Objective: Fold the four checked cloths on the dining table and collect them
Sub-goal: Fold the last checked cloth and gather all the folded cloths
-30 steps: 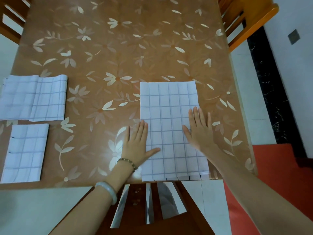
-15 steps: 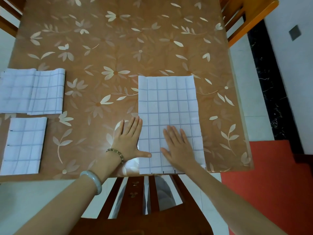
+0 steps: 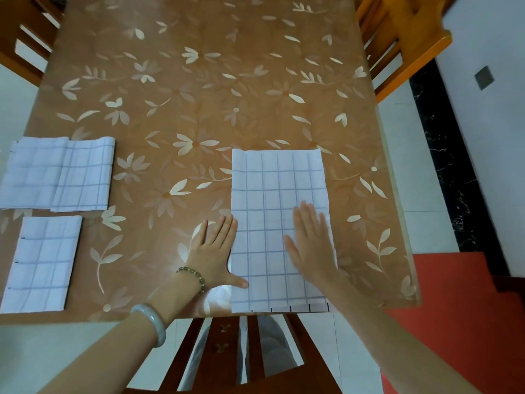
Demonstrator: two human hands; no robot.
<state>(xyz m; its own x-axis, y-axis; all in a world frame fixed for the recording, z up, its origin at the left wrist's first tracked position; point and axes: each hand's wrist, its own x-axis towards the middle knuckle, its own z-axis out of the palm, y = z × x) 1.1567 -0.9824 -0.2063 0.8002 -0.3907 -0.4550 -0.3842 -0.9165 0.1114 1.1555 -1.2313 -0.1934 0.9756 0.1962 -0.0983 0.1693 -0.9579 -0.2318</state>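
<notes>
Brown, flower-printed tabletop [image 3: 199,89] carries three cloths in view: a long half-folded checked cloth [image 3: 272,194] running up from the near edge towards the right, a loosely folded pile [image 3: 56,173] at the left edge, and a smaller folded cloth [image 3: 42,263] by the near-left corner; the fourth may lie within that pile. The right hand [image 3: 309,245] lies flat on the long cloth, fingers together, while the left hand [image 3: 216,251] rests flat beside its left edge, fingers slightly spread, thumb on the fabric. Smoothing looks in hand; next, a second fold needs an end pinched and carried over squarely.
</notes>
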